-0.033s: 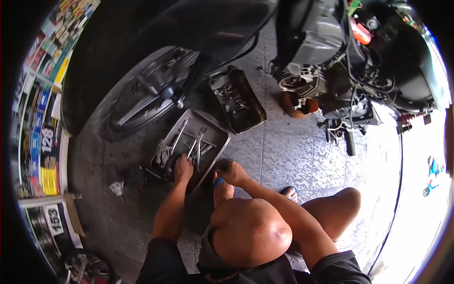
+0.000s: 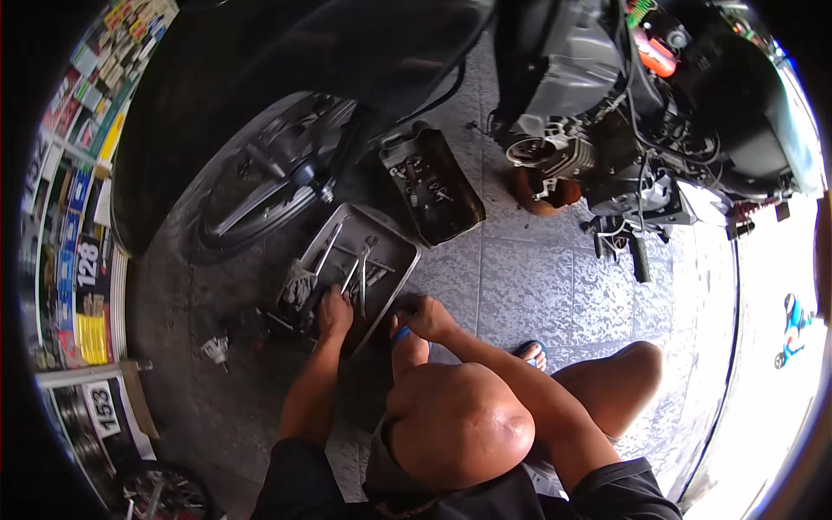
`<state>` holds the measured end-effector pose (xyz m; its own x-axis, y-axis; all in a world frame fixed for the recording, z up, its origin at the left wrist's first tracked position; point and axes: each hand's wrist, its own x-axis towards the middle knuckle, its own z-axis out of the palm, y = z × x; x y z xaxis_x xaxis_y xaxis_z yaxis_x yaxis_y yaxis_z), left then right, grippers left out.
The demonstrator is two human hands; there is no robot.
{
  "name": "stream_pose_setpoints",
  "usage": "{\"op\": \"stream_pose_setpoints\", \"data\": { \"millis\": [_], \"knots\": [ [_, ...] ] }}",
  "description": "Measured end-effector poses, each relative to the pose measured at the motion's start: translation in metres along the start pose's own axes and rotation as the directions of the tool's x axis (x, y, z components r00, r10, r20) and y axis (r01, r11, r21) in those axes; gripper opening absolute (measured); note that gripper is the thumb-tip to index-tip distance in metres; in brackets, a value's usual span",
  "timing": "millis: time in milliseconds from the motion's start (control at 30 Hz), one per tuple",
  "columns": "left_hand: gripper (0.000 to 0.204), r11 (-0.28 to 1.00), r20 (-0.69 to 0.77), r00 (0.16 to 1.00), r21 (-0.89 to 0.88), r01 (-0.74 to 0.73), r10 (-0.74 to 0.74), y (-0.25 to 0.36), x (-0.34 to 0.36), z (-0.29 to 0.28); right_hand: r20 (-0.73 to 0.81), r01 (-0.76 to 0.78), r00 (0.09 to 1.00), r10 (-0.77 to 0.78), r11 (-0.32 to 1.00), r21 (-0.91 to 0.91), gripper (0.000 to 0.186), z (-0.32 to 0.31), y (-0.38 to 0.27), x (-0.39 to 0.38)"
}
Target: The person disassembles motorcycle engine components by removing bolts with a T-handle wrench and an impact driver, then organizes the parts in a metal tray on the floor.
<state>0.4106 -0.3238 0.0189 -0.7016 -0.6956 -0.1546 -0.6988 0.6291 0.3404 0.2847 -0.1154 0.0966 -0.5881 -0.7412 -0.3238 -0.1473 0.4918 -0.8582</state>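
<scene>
Tiled floor (image 2: 529,282) bears a metal tray (image 2: 395,244). Left hand (image 2: 334,314) reaches into it, right hand (image 2: 425,319) beside it. Fingers' opening and hold cannot be determined.

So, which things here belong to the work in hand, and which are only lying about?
Seemingly in use:
metal tray, left hand inside
wrenches beside that hand

Seemingly just lying about:
pale metal part on floor
black wheel, lower left

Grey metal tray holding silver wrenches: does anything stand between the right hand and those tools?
Yes: the grey metal tray's raised right wall runs between the right hand, outside it, and the silver wrenches lying inside.
</scene>
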Motion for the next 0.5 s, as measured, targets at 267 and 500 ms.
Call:
{"op": "stream_pose_setpoints", "data": {
  "millis": [267,500],
  "knots": [
    [0.024,0.995,-0.076,0.994,0.053,0.085,-0.081,0.033,-0.025,-0.059,-0.084,-0.018,0.996,0.016,1.0,-0.019,0.03,-0.024,-0.027,-0.001],
    [0.026,0.983,-0.127,0.975,-0.003,0.186,-0.184,0.036,-0.04,-0.102,-0.07,-0.006,0.997,0.011,0.997,0.074,0.031,-0.033,-0.041,0.014]
  ]
}}
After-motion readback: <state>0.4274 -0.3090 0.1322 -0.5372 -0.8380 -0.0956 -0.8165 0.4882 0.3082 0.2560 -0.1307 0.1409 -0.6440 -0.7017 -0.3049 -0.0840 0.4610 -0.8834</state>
